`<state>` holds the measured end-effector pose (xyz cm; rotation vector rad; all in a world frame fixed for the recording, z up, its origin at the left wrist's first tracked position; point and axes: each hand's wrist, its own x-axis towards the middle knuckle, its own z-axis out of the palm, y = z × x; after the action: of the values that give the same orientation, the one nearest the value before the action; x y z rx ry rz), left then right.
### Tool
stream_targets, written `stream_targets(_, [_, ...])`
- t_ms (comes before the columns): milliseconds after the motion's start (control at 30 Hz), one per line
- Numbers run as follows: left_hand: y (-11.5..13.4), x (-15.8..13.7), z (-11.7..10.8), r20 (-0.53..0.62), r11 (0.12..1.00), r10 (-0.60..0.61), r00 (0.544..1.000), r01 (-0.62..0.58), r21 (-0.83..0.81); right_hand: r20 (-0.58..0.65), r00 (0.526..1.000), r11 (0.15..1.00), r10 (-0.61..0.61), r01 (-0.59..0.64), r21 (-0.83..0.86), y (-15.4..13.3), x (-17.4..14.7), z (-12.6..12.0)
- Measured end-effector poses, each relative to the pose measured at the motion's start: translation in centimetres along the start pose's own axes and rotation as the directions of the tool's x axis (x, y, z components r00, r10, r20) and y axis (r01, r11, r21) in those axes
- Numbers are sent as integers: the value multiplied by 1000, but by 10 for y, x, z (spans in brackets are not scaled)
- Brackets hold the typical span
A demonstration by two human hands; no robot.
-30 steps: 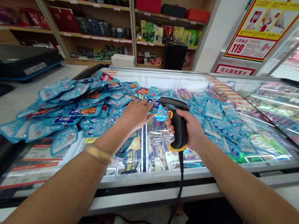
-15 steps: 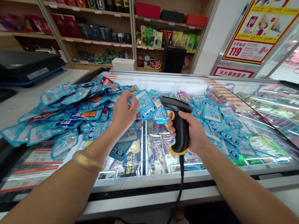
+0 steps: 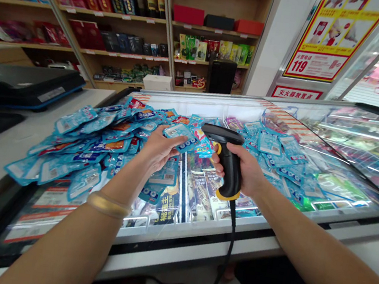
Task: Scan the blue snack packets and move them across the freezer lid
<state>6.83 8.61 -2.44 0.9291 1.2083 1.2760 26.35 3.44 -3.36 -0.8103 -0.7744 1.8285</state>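
My right hand [image 3: 248, 170] is wrapped round the black and yellow barcode scanner [image 3: 230, 167], which points left and trails a black cable. Just left of the scanner's head, my left hand [image 3: 161, 149] grips a blue ice-pop packet [image 3: 178, 135] between thumb and fingers. A gold bangle [image 3: 108, 204] circles my left wrist. On the freezer's glass lid to the left lies a heap of blue packets [image 3: 77, 143]. Other blue packets [image 3: 270, 143] are spread out beyond the scanner on the right. Whether the colourful packet [image 3: 205, 145] behind the scanner is also held, I cannot tell.
The chest freezer [image 3: 196, 236] holds more packaged goods under glass. A white counter [image 3: 2, 146] with a black device [image 3: 22, 84] adjoins on the left. Shelves [image 3: 116, 56] with boxes and bottles line the back, beside a wall poster [image 3: 335, 40]. The scanner cable [image 3: 228, 249] hangs down in front.
My left hand has turned palm-up, its thumb now lying over the packet, which has tilted and dropped slightly. The right hand and scanner stay almost where they were.
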Motion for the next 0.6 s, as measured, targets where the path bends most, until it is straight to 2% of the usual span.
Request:
stream_targets(100, [-1, -3, 1, 21, 998, 54, 998, -55, 39, 14, 1000, 1000, -9, 9, -9, 0, 0, -1])
stream_targets(267, [-9, -2, 2, 122, 988, 134, 983, -142, 63, 46, 999, 999, -28, 29, -35, 1, -2, 0])
stream_targets(500, [-17, 0, 1, 137, 950, 200, 970, -226, 217, 115, 993, 998, -5, 13, -68, 3, -4, 0])
stream_targets(600, [-17, 0, 1, 139, 945, 204, 969, -232, 233, 145, 989, 997, -9, 20, -73, 4, -3, -1])
